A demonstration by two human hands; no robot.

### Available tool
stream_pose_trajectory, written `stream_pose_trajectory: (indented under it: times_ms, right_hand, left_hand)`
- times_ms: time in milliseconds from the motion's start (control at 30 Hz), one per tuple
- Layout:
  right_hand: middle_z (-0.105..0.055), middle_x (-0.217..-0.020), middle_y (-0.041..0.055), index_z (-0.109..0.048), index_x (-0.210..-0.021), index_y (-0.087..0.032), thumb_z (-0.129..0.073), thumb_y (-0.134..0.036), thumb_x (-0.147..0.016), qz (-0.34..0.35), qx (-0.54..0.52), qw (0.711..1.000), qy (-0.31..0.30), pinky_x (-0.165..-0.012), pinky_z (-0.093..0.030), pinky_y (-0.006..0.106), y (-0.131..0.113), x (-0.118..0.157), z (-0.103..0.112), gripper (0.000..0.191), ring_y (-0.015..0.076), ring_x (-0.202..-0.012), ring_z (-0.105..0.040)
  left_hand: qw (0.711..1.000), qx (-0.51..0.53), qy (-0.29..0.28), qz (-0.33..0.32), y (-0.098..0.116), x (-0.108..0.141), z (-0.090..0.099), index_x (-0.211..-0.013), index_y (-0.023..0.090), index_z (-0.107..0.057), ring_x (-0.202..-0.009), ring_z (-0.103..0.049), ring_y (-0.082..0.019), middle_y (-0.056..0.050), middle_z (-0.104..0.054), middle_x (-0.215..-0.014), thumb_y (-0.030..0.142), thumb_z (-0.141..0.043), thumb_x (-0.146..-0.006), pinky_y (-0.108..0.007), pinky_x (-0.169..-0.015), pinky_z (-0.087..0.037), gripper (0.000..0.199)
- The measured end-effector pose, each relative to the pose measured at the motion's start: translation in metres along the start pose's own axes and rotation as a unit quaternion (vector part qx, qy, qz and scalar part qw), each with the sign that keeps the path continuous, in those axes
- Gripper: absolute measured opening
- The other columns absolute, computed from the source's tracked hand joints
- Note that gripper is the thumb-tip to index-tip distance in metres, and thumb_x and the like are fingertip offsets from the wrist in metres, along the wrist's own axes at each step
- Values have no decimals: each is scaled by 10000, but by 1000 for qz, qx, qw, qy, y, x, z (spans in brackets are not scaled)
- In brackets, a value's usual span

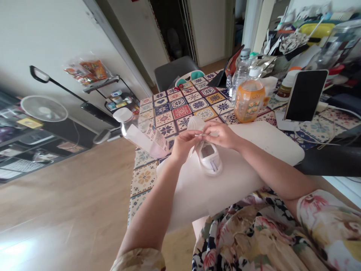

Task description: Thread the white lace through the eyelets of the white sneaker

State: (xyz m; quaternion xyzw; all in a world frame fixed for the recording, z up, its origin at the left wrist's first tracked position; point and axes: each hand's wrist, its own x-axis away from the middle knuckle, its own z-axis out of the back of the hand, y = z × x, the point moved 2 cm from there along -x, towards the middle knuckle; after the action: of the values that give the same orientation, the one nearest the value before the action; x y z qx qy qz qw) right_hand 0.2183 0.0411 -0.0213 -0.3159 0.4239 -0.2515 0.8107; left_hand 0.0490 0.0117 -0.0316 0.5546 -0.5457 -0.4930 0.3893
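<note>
A white shoe (pixel 211 162) lies on a white sheet (pixel 214 192), its heel toward me and its toe partly hidden behind my hands. Over the front of the shoe, my left hand (pixel 184 145) is closed in a pinch on a thin white lace. My right hand (pixel 221 134) pinches the lace too, its fingertips close to those of my left hand. A loop of lace hangs down beside the shoe's opening. The exact crossing of the lace between the fingertips is too small to make out.
A pink-labelled bottle (pixel 149 137) leans at the table's left edge. Beyond the sheet on the right stand an orange-wrapped bottle (pixel 249 98), a clear bottle (pixel 241 73) and an upright phone (pixel 306 96). Red scissors (pixel 182 87) lie near the far edge of the patterned tablecloth (pixel 143 177).
</note>
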Motion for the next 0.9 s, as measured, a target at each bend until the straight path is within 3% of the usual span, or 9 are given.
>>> stream_pose_trajectory:
  times_ms: [133, 200, 367, 500, 600, 733, 900]
  right_hand:
    - [-665, -929, 55, -705, -812, -162, -633, -343, -843, -68, -98, 991, -59, -828, -464, 323, 1, 0, -2, 197, 183, -904, -613]
    - [-660, -918, 50, -684, -813, -156, -645, -323, -825, -64, -104, 990, -71, -805, -459, 313, 1, 1, -4, 172, 180, -888, -607]
    - [-638, -809, 32, -612, -839, -180, -676, -282, -827, 36, 18, 999, 29, -757, -445, 304, -1, 3, -7, 121, 167, -790, -580]
    - [-657, -825, 46, -616, -810, -198, -606, -248, -900, 155, 65, 984, 51, -780, -451, 324, -8, 5, -8, 104, 170, -805, -591]
    - [-657, -823, 43, -633, -770, -197, -655, -254, -875, 174, 44, 982, 60, -803, -455, 342, -11, 4, -3, 122, 172, -824, -604]
    - [-665, -770, 19, -637, -698, -190, -733, -266, -818, 176, -24, 984, -13, -830, -437, 367, -15, 3, 2, 171, 162, -788, -599]
    - [-659, -725, 23, -629, -643, -173, -765, -216, -777, 154, -94, 979, -94, -788, -449, 351, -13, 3, 2, 196, 158, -760, -594]
  left_hand:
    - [998, -60, 14, -25, 0, -1, 4, -750, 160, -743, -661, -638, -135, -16, -704, -672, 354, -876, -556, -266, -673, -516, 305]
    - [996, -84, 21, -25, 0, -1, 5, -741, 156, -737, -658, -624, -129, -17, -705, -690, 360, -860, -574, -259, -670, -498, 291]
    - [988, -148, 29, -12, 0, -1, 4, -678, 151, -701, -610, -557, -113, -4, -667, -655, 367, -790, -642, -240, -606, -430, 236]
    - [985, -169, 16, -12, 0, -1, 4, -618, 152, -660, -589, -521, -114, 5, -625, -603, 382, -765, -646, -243, -588, -406, 255]
    - [989, -150, 4, 6, -6, -4, 7, -615, 152, -642, -542, -480, -102, 16, -586, -562, 404, -753, -637, -239, -555, -373, 276]
    - [985, -167, 38, 14, -15, -10, 15, -630, 156, -635, -532, -455, -96, 21, -568, -567, 396, -706, -663, -237, -545, -342, 252]
    - [960, -271, 66, -29, -19, -16, 22, -657, 165, -657, -644, -529, -134, -1, -618, -660, 330, -674, -671, -252, -609, -392, 166]
